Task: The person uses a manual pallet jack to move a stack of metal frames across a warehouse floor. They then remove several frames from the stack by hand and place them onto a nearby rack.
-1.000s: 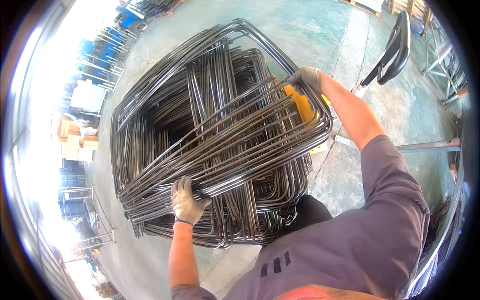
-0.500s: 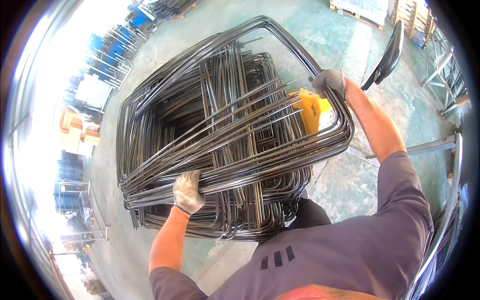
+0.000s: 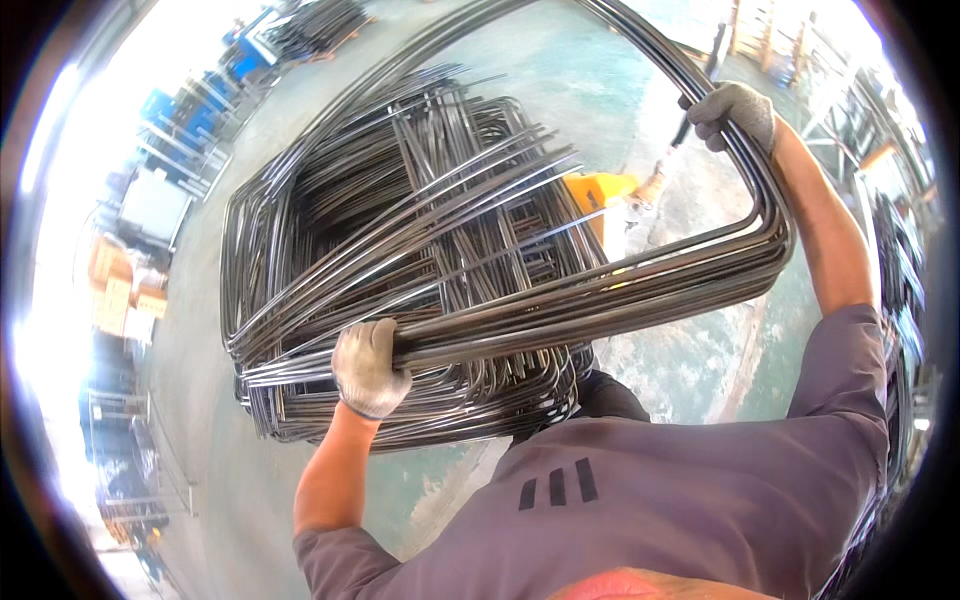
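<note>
A bundle of bent metal tubes (image 3: pixel 600 305), dark and shiny with rounded corners, is tilted up above a big stack of similar tube frames (image 3: pixel 400 240). My left hand (image 3: pixel 371 368), in a light knitted glove, is wrapped round the straight side of the bundle near the stack's front left. Gloved in grey, my right hand (image 3: pixel 735 115) grips the bundle's raised side at the right, just beyond its rounded corner. Part of the bundle's far side runs out of view at the top. Several loose tube ends fan across the stack's middle.
Behind the stack's right side stands a yellow pallet jack (image 3: pixel 600 190), with its dark handle partly behind the bundle. Cardboard boxes (image 3: pixel 115 285) and blue racks (image 3: pixel 185 115) line the left. More tubes (image 3: pixel 320 25) lie on a pallet at the back. Metal racking (image 3: pixel 890 200) stands at the right.
My right hand has moved right and up, and the held bundle's right end has risen away from the stack. My left hand keeps its hold at nearly the same place.
</note>
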{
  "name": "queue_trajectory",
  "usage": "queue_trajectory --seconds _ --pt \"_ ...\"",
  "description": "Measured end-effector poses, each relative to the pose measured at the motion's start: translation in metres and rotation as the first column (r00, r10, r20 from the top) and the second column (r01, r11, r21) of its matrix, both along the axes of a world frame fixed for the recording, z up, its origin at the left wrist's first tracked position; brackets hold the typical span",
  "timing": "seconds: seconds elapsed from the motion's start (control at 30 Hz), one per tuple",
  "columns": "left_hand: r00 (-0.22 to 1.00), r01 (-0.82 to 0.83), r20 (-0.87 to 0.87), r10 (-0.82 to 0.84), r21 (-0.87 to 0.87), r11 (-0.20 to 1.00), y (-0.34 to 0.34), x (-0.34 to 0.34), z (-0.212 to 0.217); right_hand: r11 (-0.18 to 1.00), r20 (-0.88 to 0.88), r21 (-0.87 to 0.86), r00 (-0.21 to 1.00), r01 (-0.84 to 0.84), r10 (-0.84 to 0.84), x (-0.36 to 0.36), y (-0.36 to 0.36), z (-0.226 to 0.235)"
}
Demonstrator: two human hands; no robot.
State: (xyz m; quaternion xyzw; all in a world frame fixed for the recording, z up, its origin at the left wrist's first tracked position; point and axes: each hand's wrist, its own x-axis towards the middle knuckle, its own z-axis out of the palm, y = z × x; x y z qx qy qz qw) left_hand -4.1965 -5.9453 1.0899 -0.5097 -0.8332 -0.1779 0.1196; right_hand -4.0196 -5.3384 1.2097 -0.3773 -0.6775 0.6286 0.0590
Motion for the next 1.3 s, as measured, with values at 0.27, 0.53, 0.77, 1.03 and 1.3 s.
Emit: queue_trajectory --seconds 0.27,0.53,0.77,1.03,1.3 --pt "0.980 0.196 -0.058 -0.190 0.133 0.971 -0.079 0.114 0.031 0.948 -0.266 0.308 0.950 -0.076 0.162 0.233 -0.132 0.099" --pt "0.914 0.360 -0.269 -0.305 0.185 0.914 -0.070 0.265 0.080 0.898 -0.317 0.328 0.929 0.295 -0.189 0.484 -0.223 0.161" --pt "0.784 0.599 -0.406 -0.470 0.295 0.744 0.010 0.428 0.100 0.704 -0.408 0.390 0.796 0.594 -0.446 0.771 -0.316 0.186" --pt "0.532 0.837 -0.439 -0.724 0.400 0.372 0.124 0.576 0.115 0.362 -0.432 0.305 0.467 0.881 -0.771 1.023 -0.493 0.167" --pt "0.123 0.857 -0.286 -0.950 0.513 -0.043 0.209 0.689 0.039 -0.078 -0.473 0.333 0.095 0.940 -0.876 1.015 -0.698 0.175"
